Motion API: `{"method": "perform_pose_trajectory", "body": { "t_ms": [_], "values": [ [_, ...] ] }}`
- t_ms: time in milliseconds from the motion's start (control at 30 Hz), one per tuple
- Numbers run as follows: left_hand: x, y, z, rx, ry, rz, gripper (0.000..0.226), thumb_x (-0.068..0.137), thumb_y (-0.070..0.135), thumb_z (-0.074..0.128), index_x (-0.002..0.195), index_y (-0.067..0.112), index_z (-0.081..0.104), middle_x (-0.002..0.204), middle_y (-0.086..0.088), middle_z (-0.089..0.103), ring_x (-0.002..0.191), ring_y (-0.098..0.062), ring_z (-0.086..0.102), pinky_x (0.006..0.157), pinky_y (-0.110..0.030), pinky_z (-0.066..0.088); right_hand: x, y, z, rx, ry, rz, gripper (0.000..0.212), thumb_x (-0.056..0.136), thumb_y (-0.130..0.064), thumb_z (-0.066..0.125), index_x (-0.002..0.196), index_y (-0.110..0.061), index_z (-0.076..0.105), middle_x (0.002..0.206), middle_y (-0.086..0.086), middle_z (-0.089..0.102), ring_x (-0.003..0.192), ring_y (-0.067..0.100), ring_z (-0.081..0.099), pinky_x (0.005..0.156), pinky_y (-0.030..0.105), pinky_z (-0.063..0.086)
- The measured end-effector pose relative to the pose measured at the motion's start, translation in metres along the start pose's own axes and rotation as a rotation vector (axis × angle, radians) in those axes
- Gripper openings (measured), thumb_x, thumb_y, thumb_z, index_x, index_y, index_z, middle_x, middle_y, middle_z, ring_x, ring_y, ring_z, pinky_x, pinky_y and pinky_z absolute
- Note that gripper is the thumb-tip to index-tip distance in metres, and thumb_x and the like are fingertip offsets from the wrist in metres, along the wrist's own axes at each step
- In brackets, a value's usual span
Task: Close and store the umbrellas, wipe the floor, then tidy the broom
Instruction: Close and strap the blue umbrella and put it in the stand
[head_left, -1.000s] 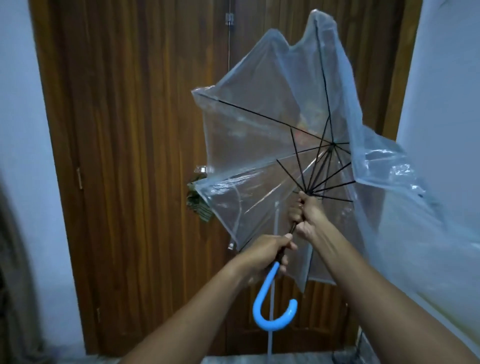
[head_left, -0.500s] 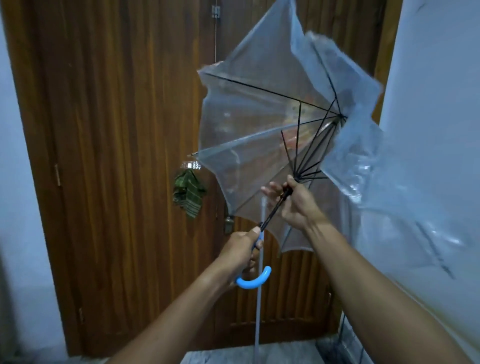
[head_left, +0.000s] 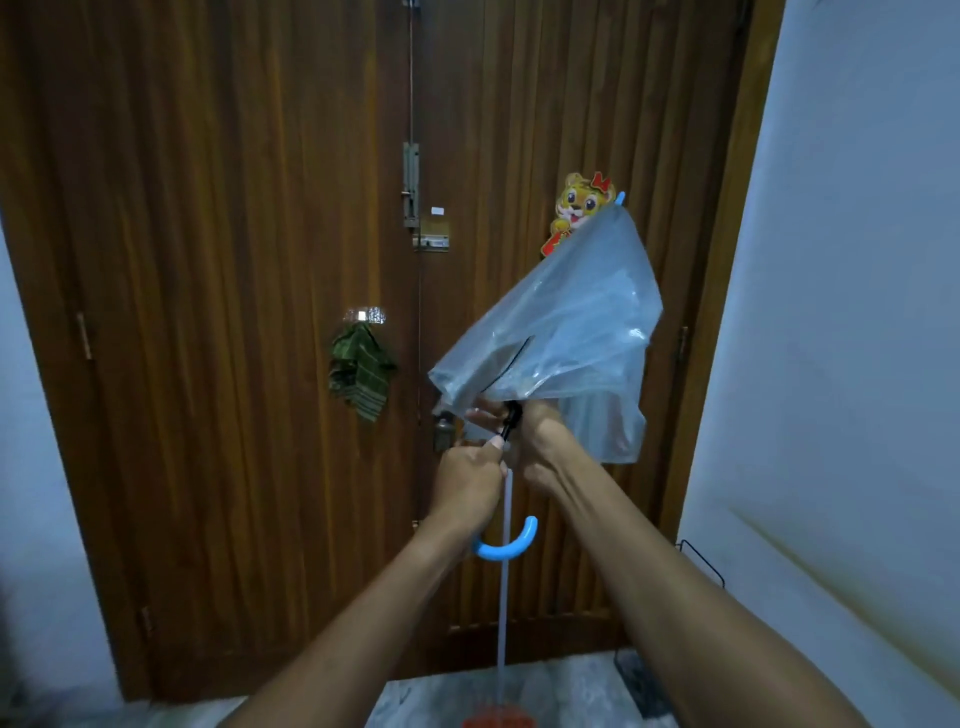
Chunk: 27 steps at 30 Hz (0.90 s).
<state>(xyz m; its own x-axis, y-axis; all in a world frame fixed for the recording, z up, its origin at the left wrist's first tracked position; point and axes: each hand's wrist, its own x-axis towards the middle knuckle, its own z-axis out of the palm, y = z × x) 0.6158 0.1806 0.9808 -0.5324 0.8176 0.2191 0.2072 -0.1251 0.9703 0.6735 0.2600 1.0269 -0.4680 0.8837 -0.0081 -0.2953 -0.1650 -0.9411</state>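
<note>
While the clear umbrella (head_left: 561, 332) hangs folded before the wooden door (head_left: 234, 312), the left hand (head_left: 467, 483) clasps its shaft above the blue handle (head_left: 506, 545); the right hand (head_left: 540, 441) grips the canopy's base.

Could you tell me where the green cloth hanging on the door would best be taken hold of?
Probably near the top of the green cloth, just under the hook, coming from the front: it bunches narrow there and fans out loose below.
</note>
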Motion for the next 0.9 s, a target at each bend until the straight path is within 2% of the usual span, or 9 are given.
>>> {"method": "perform_pose_trajectory", "body": {
  "t_ms": [100,233,300,400,467,600,667,733,900],
  "values": [
    [0.002,-0.007,0.001,-0.073,-0.019,-0.063,0.048,0.102,0.032,0.048,0.057,0.016,0.052,0.037,0.007,0.035,0.037,-0.015,0.031,0.049,-0.025,0.025,-0.005,0.007,0.001,0.008,0.033,0.024,0.037,0.099,-0.009,0.035,0.093,-0.007,0.071,0.086,0.01,0.076,0.074,0.02,0.074,0.063,0.033,0.052],
    [0.004,-0.015,-0.005,-0.114,-0.172,-0.182,0.049,0.104,0.032,0.044,0.063,0.009,0.057,0.043,-0.002,0.042,0.033,-0.015,0.035,0.045,-0.024,0.031,-0.015,0.007,-0.004,-0.189,-0.045,0.051,0.033,0.088,-0.021,0.051,0.105,-0.006,0.074,0.108,0.013,0.077,0.108,0.028,0.071,0.068,0.036,0.046],
    [0.01,-0.013,-0.021,-0.006,-0.195,-0.148,0.044,0.096,0.026,0.055,0.056,0.01,0.068,0.052,-0.011,0.059,0.041,-0.022,0.051,0.052,-0.034,0.044,-0.016,0.002,-0.009,-0.236,-0.089,0.067,0.025,0.079,-0.019,0.059,0.092,-0.007,0.076,0.111,0.017,0.075,0.106,0.029,0.07,0.075,0.037,0.046],
    [0.017,0.002,-0.052,0.194,0.19,0.039,0.032,0.087,0.021,0.057,0.06,0.014,0.073,0.06,-0.003,0.07,0.058,-0.024,0.065,0.062,-0.036,0.05,-0.015,-0.001,-0.021,-0.286,-0.08,0.068,0.031,0.098,-0.005,0.041,0.094,-0.005,0.072,0.098,0.015,0.077,0.091,0.026,0.073,0.068,0.034,0.054],
    [0.019,0.02,-0.061,0.213,0.366,0.136,0.031,0.094,0.038,0.055,0.078,0.017,0.071,0.076,0.002,0.071,0.073,-0.017,0.064,0.072,-0.036,0.048,-0.017,0.002,-0.025,-0.389,-0.092,0.051,0.033,0.102,-0.006,0.036,0.095,-0.006,0.068,0.086,0.011,0.074,0.074,0.021,0.07,0.063,0.034,0.056],
    [0.05,0.054,-0.049,-0.16,-0.085,-0.059,0.076,0.066,0.083,0.064,0.116,0.025,0.067,0.106,0.008,0.074,0.094,-0.012,0.072,0.078,-0.034,0.055,-0.036,0.014,-0.014,-0.517,-0.24,-0.03,0.025,0.105,-0.017,0.045,0.096,-0.017,0.069,0.09,0.001,0.073,0.086,0.02,0.071,0.079,0.039,0.06],
    [0.058,0.06,-0.04,-0.33,-0.126,-0.105,0.073,0.061,0.065,0.082,0.117,0.019,0.071,0.103,0.002,0.078,0.089,-0.018,0.076,0.078,-0.034,0.06,-0.039,0.019,-0.012,-0.682,-0.283,-0.088,0.017,0.101,-0.002,0.053,0.098,-0.01,0.067,0.089,-0.011,0.071,0.089,0.004,0.068,0.082,0.025,0.055],
    [0.061,0.062,-0.037,-0.363,0.024,-0.084,0.05,0.067,0.037,0.087,0.108,0.013,0.072,0.096,-0.003,0.079,0.083,-0.022,0.076,0.075,-0.035,0.061,-0.04,0.017,-0.012,-0.777,-0.306,-0.104,0.028,0.096,0.008,0.052,0.076,-0.01,0.062,0.062,-0.015,0.065,0.063,-0.003,0.061,0.064,0.02,0.048],
    [0.073,0.059,-0.045,-0.282,0.245,0.042,0.041,0.066,0.02,0.076,0.105,0.008,0.069,0.095,-0.008,0.076,0.08,-0.021,0.074,0.065,-0.03,0.059,-0.058,-0.008,-0.004,-0.659,-0.504,0.063,0.026,0.1,-0.01,0.047,0.082,-0.019,0.064,0.062,-0.01,0.061,0.058,0.004,0.056,0.072,0.027,0.051]
  ]
}}
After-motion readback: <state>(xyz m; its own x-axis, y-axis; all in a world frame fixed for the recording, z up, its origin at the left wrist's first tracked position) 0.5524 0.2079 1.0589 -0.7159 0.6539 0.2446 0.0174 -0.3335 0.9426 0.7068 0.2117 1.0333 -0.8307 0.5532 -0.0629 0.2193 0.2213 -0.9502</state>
